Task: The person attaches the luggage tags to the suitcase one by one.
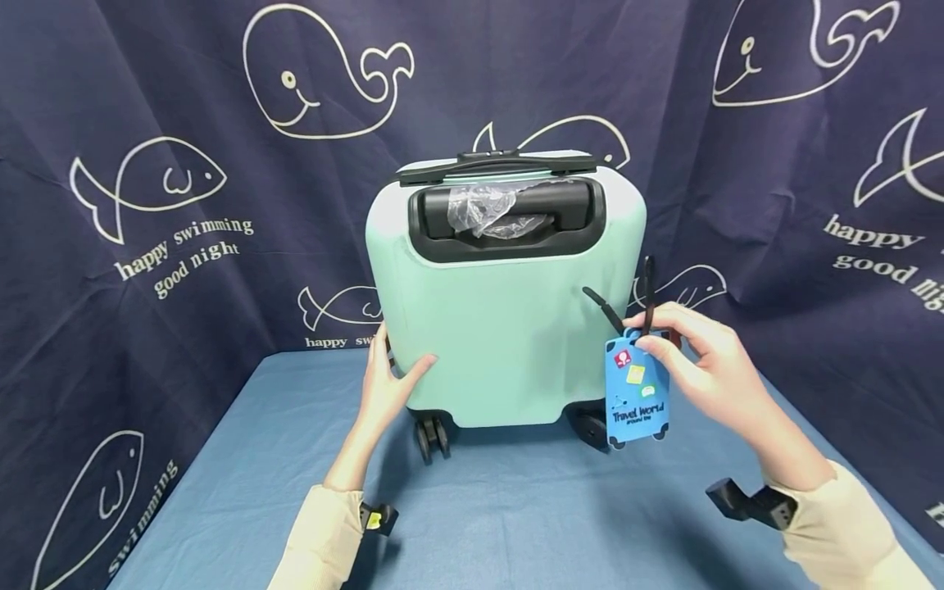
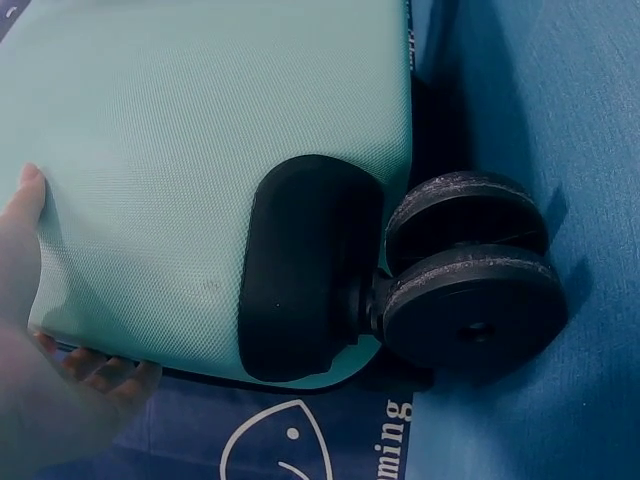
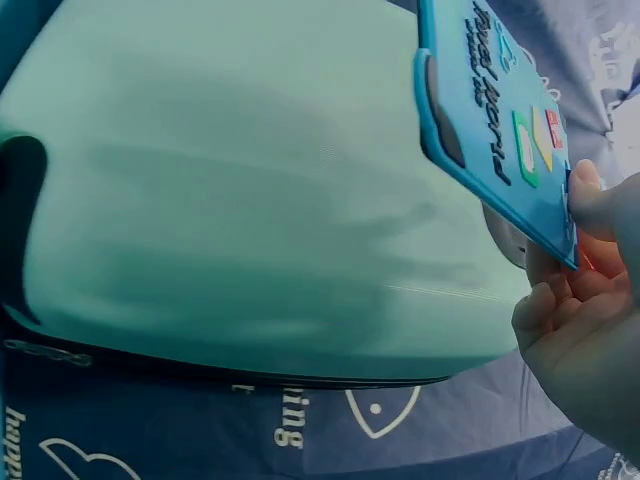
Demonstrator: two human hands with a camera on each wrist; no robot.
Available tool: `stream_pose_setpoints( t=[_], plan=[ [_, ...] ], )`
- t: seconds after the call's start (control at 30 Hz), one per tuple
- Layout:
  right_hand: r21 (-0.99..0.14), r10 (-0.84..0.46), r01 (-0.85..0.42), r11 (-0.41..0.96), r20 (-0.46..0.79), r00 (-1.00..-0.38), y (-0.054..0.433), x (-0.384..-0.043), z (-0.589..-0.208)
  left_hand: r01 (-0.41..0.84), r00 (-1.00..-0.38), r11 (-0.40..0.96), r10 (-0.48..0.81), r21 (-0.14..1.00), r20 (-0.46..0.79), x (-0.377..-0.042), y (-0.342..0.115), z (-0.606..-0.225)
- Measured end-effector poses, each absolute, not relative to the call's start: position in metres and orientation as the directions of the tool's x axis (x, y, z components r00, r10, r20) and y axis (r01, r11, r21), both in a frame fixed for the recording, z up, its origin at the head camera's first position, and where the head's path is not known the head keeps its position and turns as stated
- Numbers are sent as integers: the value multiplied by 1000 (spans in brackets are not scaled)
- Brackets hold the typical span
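A mint-green suitcase (image 1: 509,328) stands upright on its black wheels (image 2: 470,270). Plastic film (image 1: 483,209) wraps part of its recessed black pull handle (image 1: 575,205), and a black carry handle (image 1: 494,166) runs along the top edge. My left hand (image 1: 389,385) grips the suitcase's lower left side, thumb on the front face and fingers round the edge. With my right hand (image 1: 701,360) I pinch the top of a blue luggage tag (image 1: 637,393) marked "Travel World". Its black strap (image 1: 649,287) sticks up loose-ended above the fingers. The tag hangs before the suitcase's lower right corner.
Blue cloth covers the table (image 1: 501,508) under the suitcase. Behind and at both sides hangs a dark navy curtain (image 1: 184,98) printed with white whales, fish and lettering. Each wrist wears a small black camera mount (image 1: 752,501) over a cream sleeve (image 1: 848,524).
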State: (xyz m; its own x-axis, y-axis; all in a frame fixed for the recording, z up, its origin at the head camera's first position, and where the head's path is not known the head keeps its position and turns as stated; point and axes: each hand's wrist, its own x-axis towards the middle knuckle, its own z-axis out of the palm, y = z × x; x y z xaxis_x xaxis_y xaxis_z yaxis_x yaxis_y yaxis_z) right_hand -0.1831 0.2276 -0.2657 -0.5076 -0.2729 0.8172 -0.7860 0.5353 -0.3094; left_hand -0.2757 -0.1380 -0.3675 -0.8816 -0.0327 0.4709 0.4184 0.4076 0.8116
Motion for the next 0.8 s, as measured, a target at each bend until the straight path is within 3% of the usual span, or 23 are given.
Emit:
stream_pose_setpoints(
  t=[0.6, 0.8],
  plan=[
    [-269, -231, -803, 532, 866, -443, 215, -193, -229, 375, -893, 438, -66, 817, 445, -275, -139, -367],
    [-293, -231, -794, 533, 853, -469, 212, -198, -218, 376, -897, 426, -57, 823, 439, -275, -138, -369]
  ],
)
